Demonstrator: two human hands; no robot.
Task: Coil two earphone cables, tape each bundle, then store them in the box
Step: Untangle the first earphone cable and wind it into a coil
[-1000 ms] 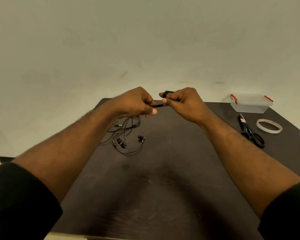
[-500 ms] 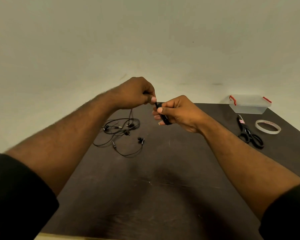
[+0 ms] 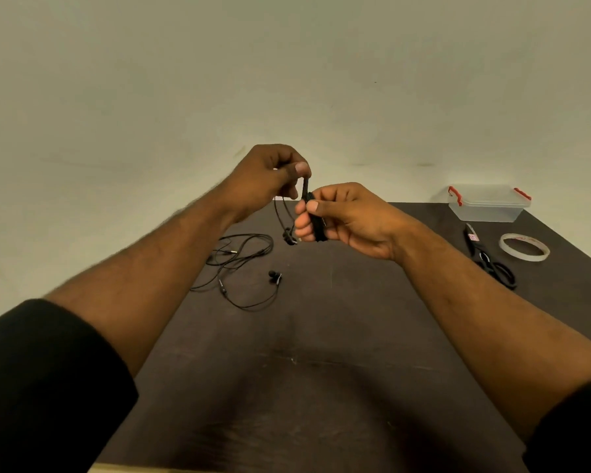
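My right hand (image 3: 345, 216) grips a black coil of earphone cable (image 3: 316, 221) wound round its fingers, held above the dark table (image 3: 321, 387). My left hand (image 3: 270, 175) pinches the free end of that cable just above the coil. A short loop with the earbuds (image 3: 288, 237) hangs below the hands. A second black earphone (image 3: 243, 264) lies loose and uncoiled on the table to the left. The clear plastic box (image 3: 485, 206) with red clips stands closed at the far right.
Black scissors (image 3: 488, 261) and a roll of clear tape (image 3: 524, 246) lie on the table's right side, in front of the box. A pale wall rises behind the table's far edge.
My left hand has risen and brought the cable end up over the coil. My right hand has turned, and less loose cable hangs toward the table.
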